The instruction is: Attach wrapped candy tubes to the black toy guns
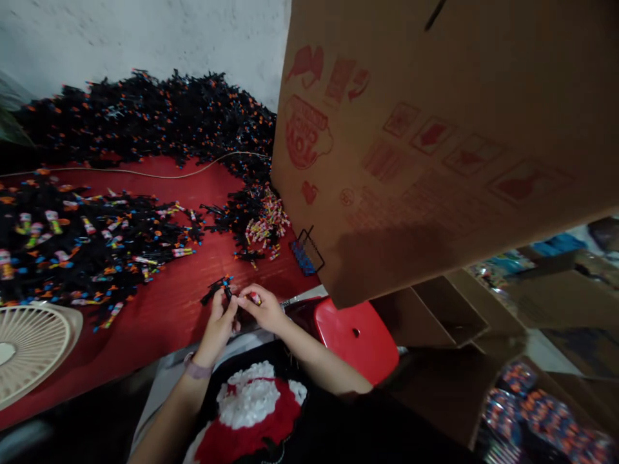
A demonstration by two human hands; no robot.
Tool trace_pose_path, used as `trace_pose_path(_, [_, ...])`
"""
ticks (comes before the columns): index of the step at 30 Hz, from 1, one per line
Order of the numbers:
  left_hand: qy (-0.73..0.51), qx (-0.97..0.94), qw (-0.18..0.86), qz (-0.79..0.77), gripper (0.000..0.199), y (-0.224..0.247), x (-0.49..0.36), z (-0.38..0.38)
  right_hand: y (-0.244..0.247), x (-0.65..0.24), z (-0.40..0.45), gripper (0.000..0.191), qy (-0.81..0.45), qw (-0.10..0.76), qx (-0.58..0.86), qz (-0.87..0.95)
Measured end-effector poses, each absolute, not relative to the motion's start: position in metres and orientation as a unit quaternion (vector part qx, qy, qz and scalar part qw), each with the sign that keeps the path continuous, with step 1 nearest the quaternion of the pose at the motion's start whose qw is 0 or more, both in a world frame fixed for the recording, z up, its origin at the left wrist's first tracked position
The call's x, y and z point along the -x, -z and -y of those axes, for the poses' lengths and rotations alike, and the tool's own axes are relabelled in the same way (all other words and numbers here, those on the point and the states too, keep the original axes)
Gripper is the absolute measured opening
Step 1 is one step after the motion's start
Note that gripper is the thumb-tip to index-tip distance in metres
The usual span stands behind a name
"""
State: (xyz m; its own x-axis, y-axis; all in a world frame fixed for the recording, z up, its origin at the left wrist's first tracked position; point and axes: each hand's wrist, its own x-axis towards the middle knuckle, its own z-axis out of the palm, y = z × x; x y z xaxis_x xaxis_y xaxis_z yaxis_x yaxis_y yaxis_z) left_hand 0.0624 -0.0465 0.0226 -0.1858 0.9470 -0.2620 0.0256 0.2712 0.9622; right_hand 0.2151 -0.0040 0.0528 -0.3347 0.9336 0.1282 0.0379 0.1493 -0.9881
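Near "TOY"-printed cardboard (pixel 387 161), left hand (pixel 222 319) holds black piece (pixel 227 291), right hand (pixel 265 311) labelled tube (pixel 255 298).

Black top (pixel 333 419), dark and plain toward right side. Front carries large decoration: bumpy, textured white patch (pixel 254 393), bright red area (pixel 261 422) curving around and below it, smaller white bits at edges, black shape low down. Forearms bare. Dusty mauve, wide, soft-looking band (pixel 198 367) around left wrist. Left hand (pixel 220 319), right hand (pixel 265 310) bare.

Fan (pixel 29 351) cut off (left edge); box print (pixel 435 200) blurred
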Motion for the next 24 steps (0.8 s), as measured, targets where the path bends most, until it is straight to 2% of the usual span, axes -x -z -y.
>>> trace_pose_path(3, [-0.496, -0.322, 0.585, -0.554, 0.053, -0.036, -0.064, 0.046, -0.064, -0.226, -0.003, 0.043, -0.469, 0.464, 0.411, 0.629])
trace_pose_path(5, [-0.544, -0.295, 0.573, -0.537, 0.057, -0.047, -0.067, 0.047, -0.07, -0.23, -0.003, 0.045, -0.47, 0.483, 0.43, 0.601])
trace_pose_path(7, [-0.591, -0.275, 0.547, -0.525, 0.059, -0.059, -0.071, 0.049, -0.075, -0.231, 0.0, 0.05, -0.537, 0.492, 0.434, 0.531])
trace_pose_path(10, [-0.633, -0.264, 0.511, -0.518, 0.05, -0.073, -0.076, 0.055, -0.082, -0.23, 0.009, 0.053, -0.666, 0.482, 0.402, 0.403])
trace_pose_path(12, [-0.641, -0.29, 0.485, -0.52, 0.037, -0.08, -0.077, 0.061, -0.088, -0.229, 0.016, 0.056, -0.704, 0.476, 0.373, 0.371])
trace_pose_path(17, [-0.658, -0.359, 0.387, -0.537, 0.017, -0.097, -0.076, 0.072, -0.11, -0.224, 0.028, 0.053, -0.706, 0.483, 0.339, 0.393])
trace_pose_path(24, [-0.676, -0.385, 0.33, -0.534, 0.019, -0.126, -0.081, 0.079, -0.121, -0.219, 0.032, 0.05, -0.658, 0.505, 0.353, 0.433])
